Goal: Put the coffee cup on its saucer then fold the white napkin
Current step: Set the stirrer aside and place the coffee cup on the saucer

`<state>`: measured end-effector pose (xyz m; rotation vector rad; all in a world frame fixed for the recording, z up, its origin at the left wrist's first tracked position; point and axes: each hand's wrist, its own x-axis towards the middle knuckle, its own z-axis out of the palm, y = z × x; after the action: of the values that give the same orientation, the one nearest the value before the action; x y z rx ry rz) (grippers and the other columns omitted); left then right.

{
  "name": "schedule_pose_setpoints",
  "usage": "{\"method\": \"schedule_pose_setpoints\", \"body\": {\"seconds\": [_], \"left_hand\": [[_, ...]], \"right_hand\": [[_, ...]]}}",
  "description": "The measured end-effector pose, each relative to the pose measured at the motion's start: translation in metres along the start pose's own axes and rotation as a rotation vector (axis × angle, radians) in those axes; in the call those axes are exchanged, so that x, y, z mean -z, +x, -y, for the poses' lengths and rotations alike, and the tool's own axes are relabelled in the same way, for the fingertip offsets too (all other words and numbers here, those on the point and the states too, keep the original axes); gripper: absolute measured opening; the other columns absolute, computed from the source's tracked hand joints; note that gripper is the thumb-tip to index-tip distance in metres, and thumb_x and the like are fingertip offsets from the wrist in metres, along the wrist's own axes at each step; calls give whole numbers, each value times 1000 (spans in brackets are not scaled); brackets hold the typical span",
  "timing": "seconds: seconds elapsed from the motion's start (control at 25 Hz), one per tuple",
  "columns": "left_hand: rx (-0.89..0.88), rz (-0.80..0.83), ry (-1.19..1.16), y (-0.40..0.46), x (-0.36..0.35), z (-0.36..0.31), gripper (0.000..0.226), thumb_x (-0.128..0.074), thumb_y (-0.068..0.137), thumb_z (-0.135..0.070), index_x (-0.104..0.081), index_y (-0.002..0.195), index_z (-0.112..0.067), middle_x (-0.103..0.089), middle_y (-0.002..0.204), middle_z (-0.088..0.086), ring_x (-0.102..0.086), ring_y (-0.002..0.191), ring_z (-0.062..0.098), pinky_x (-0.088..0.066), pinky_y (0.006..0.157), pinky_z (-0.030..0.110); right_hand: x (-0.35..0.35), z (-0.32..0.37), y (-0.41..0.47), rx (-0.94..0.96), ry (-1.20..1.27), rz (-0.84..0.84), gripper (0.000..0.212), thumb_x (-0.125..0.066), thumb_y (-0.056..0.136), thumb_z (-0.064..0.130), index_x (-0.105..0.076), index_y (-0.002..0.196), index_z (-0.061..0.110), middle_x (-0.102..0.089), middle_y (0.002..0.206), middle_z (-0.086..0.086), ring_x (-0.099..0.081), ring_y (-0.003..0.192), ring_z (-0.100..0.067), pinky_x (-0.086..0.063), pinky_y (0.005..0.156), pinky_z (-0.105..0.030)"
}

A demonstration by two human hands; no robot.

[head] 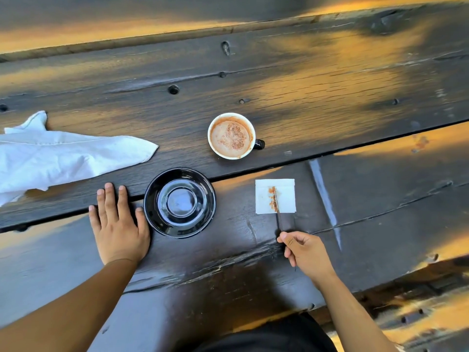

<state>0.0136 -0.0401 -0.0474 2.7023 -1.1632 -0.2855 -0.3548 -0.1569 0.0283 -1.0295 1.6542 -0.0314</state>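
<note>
Two hands sit nearest: the left hand (119, 224) lies flat, fingers straight, beside the empty black saucer (179, 202), likely steadying it; the right hand (303, 250) pinches a thin spoon (278, 212) (tip on a stained paper square (275, 196)). Beyond, the coffee cup (231, 135) holds frothy coffee, off its saucer. The white napkin (63, 154) lies crumpled far left.

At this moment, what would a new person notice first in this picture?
The eye goes first to the coffee cup, full of foamy drink, standing on the dark wooden table apart from its empty black saucer. A crumpled white napkin lies at the far left. The left hand rests flat beside the saucer, while the right hand holds a thin spoon on a small stained paper.
</note>
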Motion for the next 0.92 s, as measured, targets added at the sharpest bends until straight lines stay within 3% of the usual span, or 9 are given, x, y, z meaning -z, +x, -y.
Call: {"method": "schedule_pose_setpoints", "body": {"seconds": [0.36,0.52,0.68,0.8,0.92], "left_hand": [[-2,3,1,0,0,1,65,-31,97,-37,-28,157,-13,-16,168,11,-9,156,28,-5,126,51],[-8,5,5,0,0,2,64,-31,98,-36,-29,157,-12,-17,168,12,-10,156,29,-5,126,51],[-24,15,18,0,0,3,63,-28,100,-37,-28,157,-10,-16,168,12,-10,156,29,-6,126,52],[-20,14,18,0,0,2,63,-28,100,-37,-28,157,-10,-17,168,12,-10,156,29,-7,126,53],[-22,18,20,0,0,3,63,-28,100,-37,-28,157,-10,-16,168,12,-9,156,29,-6,126,52]], "right_hand": [[2,8,2,1,-230,-77,40,-71,90,40,-70,64,10,-65,51,-1,-55,42,-12,-49,50,-24],[6,22,10,69,-236,-195,40,-63,95,41,-68,62,18,-64,53,-1,-53,49,-12,-44,53,-31],[-8,80,45,241,26,-167,22,-50,101,26,-70,93,24,-60,62,2,-51,56,-10,-43,60,-30],[-11,132,71,362,86,-51,22,-43,106,32,-59,121,31,-60,72,-2,-49,54,-8,-45,54,-21],[-7,164,96,373,-23,26,24,-40,106,41,-57,120,34,-63,79,-2,-49,56,-13,-46,59,-23]]}}
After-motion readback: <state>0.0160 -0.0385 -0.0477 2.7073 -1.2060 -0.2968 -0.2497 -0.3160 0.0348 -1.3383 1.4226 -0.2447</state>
